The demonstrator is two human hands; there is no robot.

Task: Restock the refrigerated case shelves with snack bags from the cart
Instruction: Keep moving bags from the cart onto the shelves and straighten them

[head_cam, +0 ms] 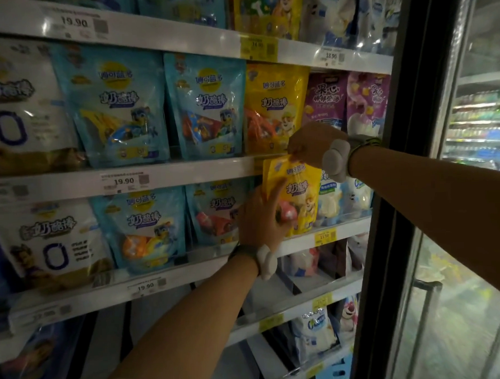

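We face the refrigerated case (185, 169), its shelves lined with blue, white, yellow and purple snack bags, its glass door (457, 180) open at the right. On the third shelf (345, 234), between a blue bag (212, 211) and white bags (346, 196), our yellow snack bag (297, 193) stands upright. Our left hand (261, 217) grips its lower left side, fingers curled round the edge. Our right hand (310, 146) pinches its top seal.
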